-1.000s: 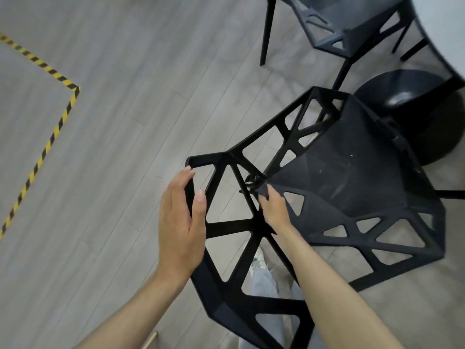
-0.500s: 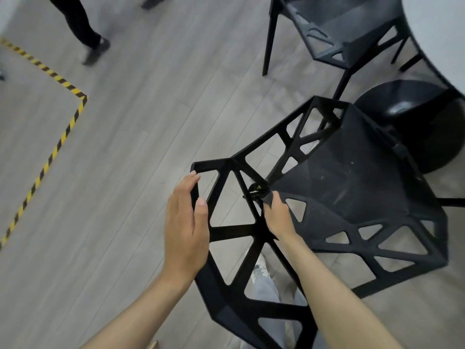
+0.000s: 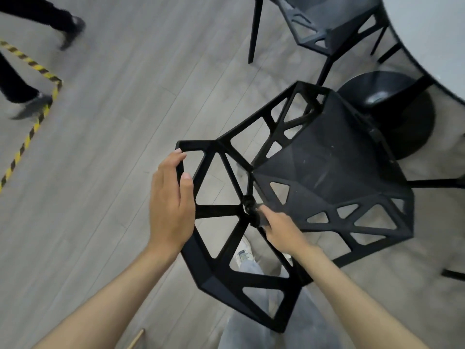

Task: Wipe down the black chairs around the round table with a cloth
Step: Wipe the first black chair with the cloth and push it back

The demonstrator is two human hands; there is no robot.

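a: what lay along the far left?

b: a yellow-and-black striped floor tape (image 3: 30,133) ran over the grey wood-plank floor (image 3: 125,96), and a passer-by's black-trousered legs and dark shoes (image 3: 30,104) stood across it, blurred.

a: and the left hand?

b: the left hand (image 3: 171,205) lay against the left edge of the black openwork plastic chair (image 3: 327,177)'s backrest. its fingers were nearly straight and close together, the tips bent over the top-left corner strut and the thumb on the front of the frame; it steadied the frame rather than clenching it.

a: where was the cloth?

b: a small dark crumpled cloth (image 3: 251,210) sat at the hub where the backrest's spokes meet, at the seat's rear edge. the right hand (image 3: 281,229) gripped it, fingers curled round the bunched fabric and pressing it on the chair.

a: and the chair itself?

b: it stood right in front of the person, its seat pointing toward the white round table (image 3: 432,34) at the upper right. the table's black disc base (image 3: 392,104) lay just beyond the seat. a second black openwork chair (image 3: 324,23) stood at the top, beside the table. below, light grey trousers and a pale sneaker (image 3: 242,253) showed through the backrest's gaps.
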